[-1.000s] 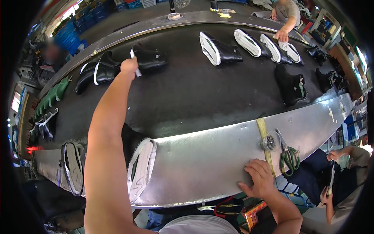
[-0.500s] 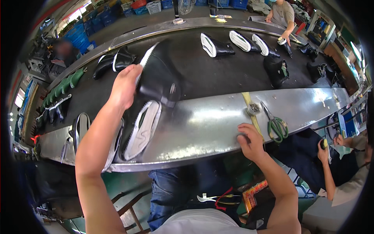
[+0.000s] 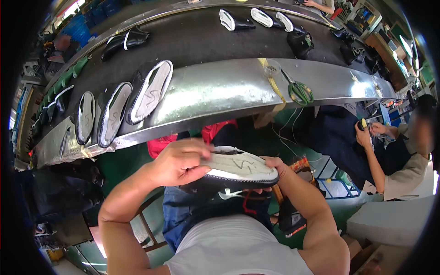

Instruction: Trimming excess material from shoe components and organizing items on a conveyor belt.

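Above my lap lies a black boot (image 3: 243, 170) on its side, its pale, stitched sole bearing a dark wavy mark and facing up. My right hand (image 3: 276, 173) is closed round its right end, thumb at the edge and fingertips underneath. Over the left end curls my left hand (image 3: 181, 162), thumb against the near edge; its fingers are slightly blurred. The boot's upper is mostly hidden beneath the sole and my left hand. Beyond my hands, several similar boots with pale soles, one of them the nearest boot (image 3: 150, 94), lean at the bench's left.
A metal bench edge (image 3: 206, 89) curves ahead, bordering a dark work surface (image 3: 192, 39) with more boots. Green-handled scissors (image 3: 300, 91) lie beside yellow tape (image 3: 274, 85). At the right, a seated co-worker (image 3: 389, 156) handles a small item. A white-ended tool (image 3: 229, 194) lies on my lap.
The black boot has come from over the dark surface down to my lap and turned sole up. My right hand has left the bench and gripped it. The view has tilted downward.
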Action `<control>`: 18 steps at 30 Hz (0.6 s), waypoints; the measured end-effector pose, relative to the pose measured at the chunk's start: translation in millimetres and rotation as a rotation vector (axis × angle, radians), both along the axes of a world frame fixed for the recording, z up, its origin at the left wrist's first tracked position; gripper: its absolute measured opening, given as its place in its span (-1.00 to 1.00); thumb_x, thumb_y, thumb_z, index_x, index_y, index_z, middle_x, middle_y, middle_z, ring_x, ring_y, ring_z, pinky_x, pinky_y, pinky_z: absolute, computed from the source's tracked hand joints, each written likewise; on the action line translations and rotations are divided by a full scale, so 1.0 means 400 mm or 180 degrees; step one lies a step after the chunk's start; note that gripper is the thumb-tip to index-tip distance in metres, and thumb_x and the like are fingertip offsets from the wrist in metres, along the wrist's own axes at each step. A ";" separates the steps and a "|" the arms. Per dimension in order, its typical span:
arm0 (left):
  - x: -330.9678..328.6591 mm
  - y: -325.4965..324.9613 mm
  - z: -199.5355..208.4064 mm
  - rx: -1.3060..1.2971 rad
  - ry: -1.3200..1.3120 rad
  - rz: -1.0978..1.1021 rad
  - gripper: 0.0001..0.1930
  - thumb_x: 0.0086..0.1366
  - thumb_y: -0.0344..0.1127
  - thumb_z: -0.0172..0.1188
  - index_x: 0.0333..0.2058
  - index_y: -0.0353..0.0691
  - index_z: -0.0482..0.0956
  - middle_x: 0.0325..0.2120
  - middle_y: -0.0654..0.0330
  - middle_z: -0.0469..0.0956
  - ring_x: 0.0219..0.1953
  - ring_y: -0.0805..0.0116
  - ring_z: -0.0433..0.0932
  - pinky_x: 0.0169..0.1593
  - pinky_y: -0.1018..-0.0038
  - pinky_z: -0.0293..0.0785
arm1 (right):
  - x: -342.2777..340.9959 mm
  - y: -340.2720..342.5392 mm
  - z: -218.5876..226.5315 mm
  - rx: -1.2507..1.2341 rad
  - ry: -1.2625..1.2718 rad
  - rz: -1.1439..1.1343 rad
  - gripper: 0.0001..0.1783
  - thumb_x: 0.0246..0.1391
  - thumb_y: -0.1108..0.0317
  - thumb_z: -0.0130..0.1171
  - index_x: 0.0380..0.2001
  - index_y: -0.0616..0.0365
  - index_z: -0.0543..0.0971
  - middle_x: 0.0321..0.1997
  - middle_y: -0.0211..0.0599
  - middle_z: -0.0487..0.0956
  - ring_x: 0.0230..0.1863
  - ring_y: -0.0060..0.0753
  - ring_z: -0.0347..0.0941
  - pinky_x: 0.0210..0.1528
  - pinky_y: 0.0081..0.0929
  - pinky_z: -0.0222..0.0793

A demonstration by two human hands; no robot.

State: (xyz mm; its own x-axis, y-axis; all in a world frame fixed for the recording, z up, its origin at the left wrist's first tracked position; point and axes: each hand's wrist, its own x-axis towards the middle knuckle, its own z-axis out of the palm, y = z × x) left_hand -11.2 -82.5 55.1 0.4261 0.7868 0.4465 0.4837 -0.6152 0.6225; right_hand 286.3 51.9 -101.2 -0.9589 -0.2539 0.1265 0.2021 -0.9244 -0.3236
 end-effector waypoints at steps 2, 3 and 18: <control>-0.001 -0.041 -0.085 0.0723 -0.0160 0.0773 -0.68 0.09 -0.30 0.44 -0.27 -0.21 0.47 0.08 -0.10 0.44 0.12 -0.23 0.40 0.13 -0.02 0.32 | 0.023 -0.059 0.026 0.0742 -0.0533 -0.0556 0.07 -0.05 0.01 0.36 0.37 0.34 0.08 0.18 0.22 0.42 0.03 0.01 0.53 -0.10 -0.27 0.55; 0.022 -0.070 -0.155 0.0414 -0.0944 0.1480 -0.50 0.09 -0.25 0.45 -0.07 -0.21 0.39 0.13 -0.08 0.40 0.18 -0.17 0.36 0.20 -0.01 0.27 | 0.024 -0.085 0.053 0.1521 -0.1046 -0.1081 0.03 -0.11 0.20 0.43 0.34 0.40 0.14 0.17 0.02 0.48 0.10 -0.19 0.50 0.10 -0.34 0.46; 0.105 -0.127 -0.370 -0.1934 -0.4428 0.1352 -0.20 0.23 -0.26 0.33 0.36 -0.05 0.09 0.12 0.12 0.38 0.13 0.26 0.42 0.18 0.31 0.39 | 0.132 -0.233 -0.036 0.7028 -0.1343 0.0120 -0.24 -0.09 -0.07 0.41 0.05 0.22 0.43 0.10 0.12 0.46 0.06 0.20 0.44 0.11 -0.12 0.39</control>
